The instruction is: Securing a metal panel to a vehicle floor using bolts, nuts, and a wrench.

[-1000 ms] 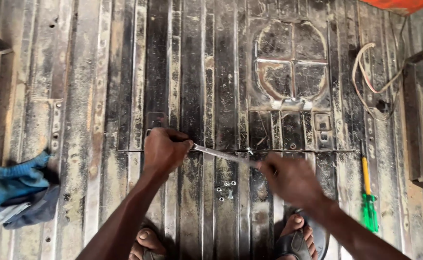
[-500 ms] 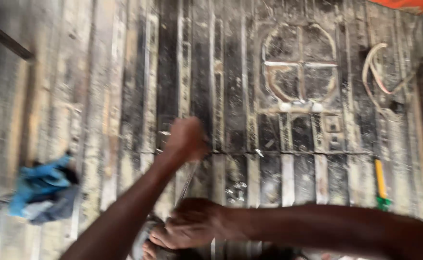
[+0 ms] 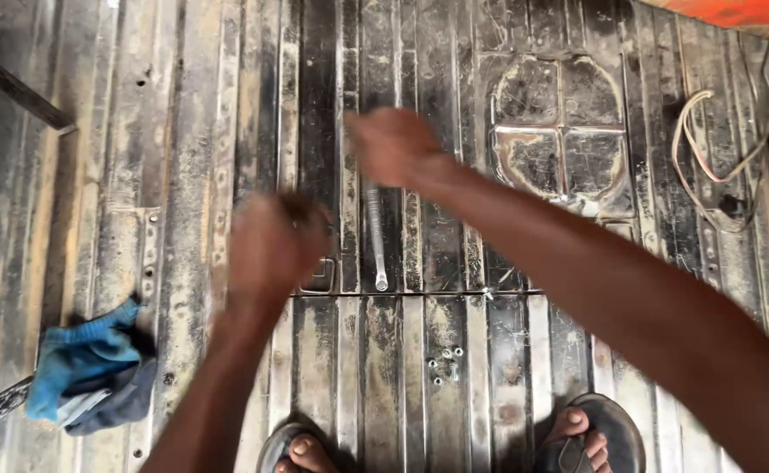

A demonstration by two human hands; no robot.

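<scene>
Work looks midway: the right hand (image 3: 393,144) seems to grip a thin metal rod (image 3: 376,236) at 12 o'clock, the blurred left hand (image 3: 275,245) looks loosely closed on nothing I can make out, and small nuts (image 3: 444,363) wait loose at 6 o'clock on the ribbed metal floor (image 3: 183,175)

Slender grey metal rod (image 3: 376,241): you see it run lengthwise along a groove of the ribbed steel floor, its upper end at your right hand, its rounded lower end near the cross seam.

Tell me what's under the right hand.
A slim metal rod lies on the ribbed metal floor, running out from below the right hand. Its upper end is hidden by the hand.
</scene>
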